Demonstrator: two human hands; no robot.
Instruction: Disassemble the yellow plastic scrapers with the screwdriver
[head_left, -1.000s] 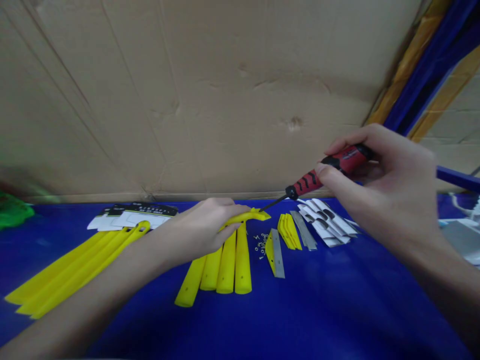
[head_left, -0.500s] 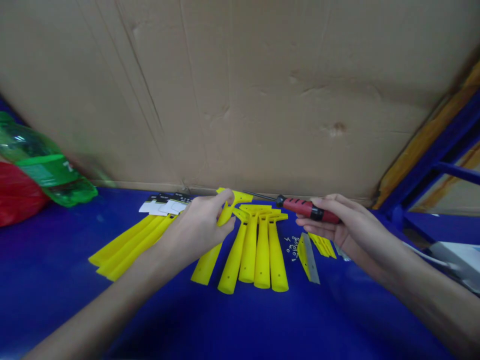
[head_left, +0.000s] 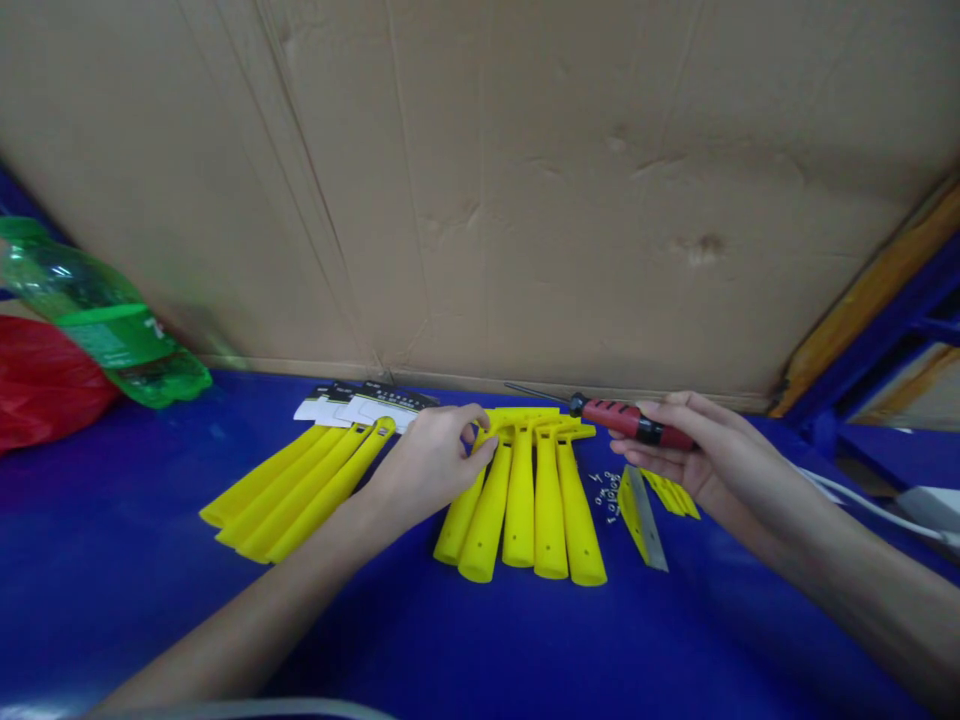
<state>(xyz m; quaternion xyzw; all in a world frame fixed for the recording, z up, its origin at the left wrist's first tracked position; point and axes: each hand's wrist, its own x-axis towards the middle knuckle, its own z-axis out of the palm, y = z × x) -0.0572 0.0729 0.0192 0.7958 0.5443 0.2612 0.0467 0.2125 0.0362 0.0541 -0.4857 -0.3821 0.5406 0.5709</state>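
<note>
My left hand [head_left: 442, 450] is closed, its thumb and fingertips curled at the top of the leftmost yellow scraper handle [head_left: 454, 535] in a fanned row; the fingers partly hide that top. Several more yellow scraper handles [head_left: 519, 510] lie beside it, their flat heads overlapping toward the back. My right hand [head_left: 686, 440] grips a red and black screwdriver [head_left: 615, 418], the thin shaft pointing left above the row's heads. Below it lie small loose screws and nuts [head_left: 611, 492] and a yellow piece with a grey blade [head_left: 643, 515].
Several yellow scrapers [head_left: 300, 500] with black and white cards [head_left: 379, 405] lie to the left. Small yellow pieces [head_left: 673, 492] sit at the right. A green bottle [head_left: 120, 330] and red bag [head_left: 49, 385] stand far left. Cardboard [head_left: 480, 200] backs the blue table [head_left: 480, 650].
The scraper handle in my left hand has come down from a raised, tilted position to the left end of the row. My right hand still holds the screwdriver. The view has shifted slightly.
</note>
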